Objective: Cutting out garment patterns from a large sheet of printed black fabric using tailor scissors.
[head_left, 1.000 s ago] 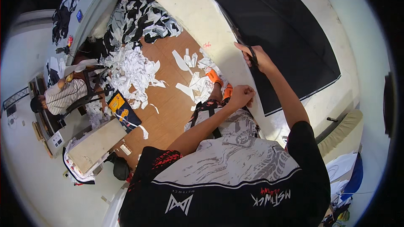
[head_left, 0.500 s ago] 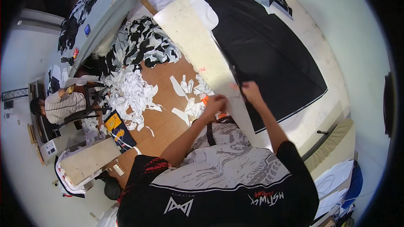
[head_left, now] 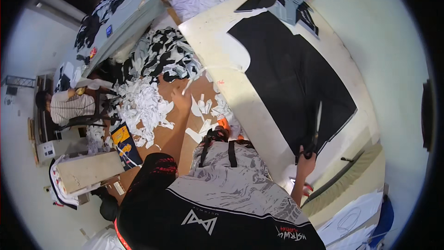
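Out to the left over the floor, my left hand [head_left: 181, 98] is closed on one end of a narrow white fabric strip [head_left: 213, 67]. The strip runs across to the table's left edge. My right hand [head_left: 305, 158] grips the black handles of a pair of scissors [head_left: 317, 127], whose long blades point away from me over the black fabric [head_left: 296, 69]. That fabric lies spread on the cream-coloured table [head_left: 208, 41], with a curved white piece [head_left: 238, 48] along its far left side.
Grey and black garment pieces [head_left: 289, 9] lie at the table's far end. White scraps [head_left: 143, 104] and black-and-grey scraps [head_left: 162, 53] heap on the floor at left. Beyond sits a person in a striped shirt [head_left: 71, 107], near a long grey table [head_left: 134, 14].
My hands were close together at the fabric's left edge. The left has swung out left with the white strip; the right has come nearer and rightward with the scissors.
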A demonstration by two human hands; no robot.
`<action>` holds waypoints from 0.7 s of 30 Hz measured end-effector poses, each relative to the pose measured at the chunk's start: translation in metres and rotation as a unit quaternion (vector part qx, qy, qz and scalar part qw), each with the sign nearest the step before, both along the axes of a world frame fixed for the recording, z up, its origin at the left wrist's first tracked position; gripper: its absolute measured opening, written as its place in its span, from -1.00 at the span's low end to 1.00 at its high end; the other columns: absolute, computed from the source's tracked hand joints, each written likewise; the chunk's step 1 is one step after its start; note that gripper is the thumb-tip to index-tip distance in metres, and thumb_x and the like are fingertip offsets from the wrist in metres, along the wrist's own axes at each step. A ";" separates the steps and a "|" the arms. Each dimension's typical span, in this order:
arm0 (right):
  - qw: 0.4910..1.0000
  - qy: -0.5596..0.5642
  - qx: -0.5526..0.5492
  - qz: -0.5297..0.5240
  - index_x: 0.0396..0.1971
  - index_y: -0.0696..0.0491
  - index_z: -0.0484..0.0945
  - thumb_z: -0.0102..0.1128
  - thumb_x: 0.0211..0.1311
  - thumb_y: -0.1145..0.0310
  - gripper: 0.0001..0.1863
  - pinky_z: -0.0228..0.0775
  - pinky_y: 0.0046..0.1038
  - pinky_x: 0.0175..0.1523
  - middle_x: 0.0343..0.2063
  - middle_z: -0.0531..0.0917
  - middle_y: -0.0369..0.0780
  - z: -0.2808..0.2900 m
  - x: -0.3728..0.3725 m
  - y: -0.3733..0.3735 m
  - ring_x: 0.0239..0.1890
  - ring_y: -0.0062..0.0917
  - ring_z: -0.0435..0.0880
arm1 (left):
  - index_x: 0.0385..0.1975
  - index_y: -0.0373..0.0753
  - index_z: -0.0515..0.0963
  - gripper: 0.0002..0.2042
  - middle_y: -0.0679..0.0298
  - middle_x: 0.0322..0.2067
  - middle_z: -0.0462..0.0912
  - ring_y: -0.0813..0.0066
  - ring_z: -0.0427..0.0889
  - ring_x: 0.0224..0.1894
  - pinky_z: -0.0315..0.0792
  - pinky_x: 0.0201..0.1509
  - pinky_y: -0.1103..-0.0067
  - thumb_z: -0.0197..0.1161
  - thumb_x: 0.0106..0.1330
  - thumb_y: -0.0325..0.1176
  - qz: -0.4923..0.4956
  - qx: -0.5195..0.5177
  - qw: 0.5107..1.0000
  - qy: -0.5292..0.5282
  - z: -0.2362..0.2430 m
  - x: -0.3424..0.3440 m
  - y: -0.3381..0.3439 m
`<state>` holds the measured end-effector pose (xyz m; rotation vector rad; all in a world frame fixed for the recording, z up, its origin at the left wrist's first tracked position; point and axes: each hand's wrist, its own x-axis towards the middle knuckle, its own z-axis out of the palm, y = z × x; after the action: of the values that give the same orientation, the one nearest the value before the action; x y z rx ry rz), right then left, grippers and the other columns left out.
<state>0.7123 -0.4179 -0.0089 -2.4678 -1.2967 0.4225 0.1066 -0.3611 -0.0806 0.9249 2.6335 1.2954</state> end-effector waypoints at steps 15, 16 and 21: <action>0.868 0.487 -0.095 0.010 -0.44 0.16 0.63 0.59 0.25 0.28 -0.69 0.17 -0.55 -0.42 -0.61 0.50 -0.45 0.025 -0.104 -0.114 -0.51 -0.75 0.33 | 0.46 -0.20 0.39 -0.04 -0.26 0.48 0.24 -0.33 0.09 0.57 -0.04 0.51 -0.29 0.29 0.22 0.45 -0.340 -0.126 0.883 0.297 0.035 0.109 0.119; 0.849 0.507 -0.148 -0.002 -0.45 0.14 0.65 0.58 0.27 0.23 -0.68 0.17 -0.60 -0.44 -0.62 0.53 -0.44 0.024 -0.108 -0.115 -0.55 -0.79 0.38 | 0.46 -0.21 0.37 -0.02 -0.28 0.48 0.22 -0.36 0.07 0.57 -0.07 0.52 -0.28 0.31 0.21 0.44 -0.330 -0.119 0.895 0.275 0.039 0.117 0.119; 0.850 0.468 -0.242 0.008 -0.45 0.12 0.66 0.52 0.32 0.14 -0.65 0.21 -0.57 -0.51 -0.66 0.58 -0.39 0.027 -0.130 -0.108 -0.65 -0.72 0.48 | 0.46 -0.28 0.35 0.05 -0.35 0.51 0.08 -0.40 -0.03 0.58 -0.10 0.54 -0.26 0.43 0.11 0.40 -0.326 -0.075 0.912 0.236 0.006 0.150 0.101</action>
<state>0.5825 -0.5256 0.0180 -2.0244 -0.8142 1.8548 0.2563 -0.2605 -0.0744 2.0592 2.2842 0.7554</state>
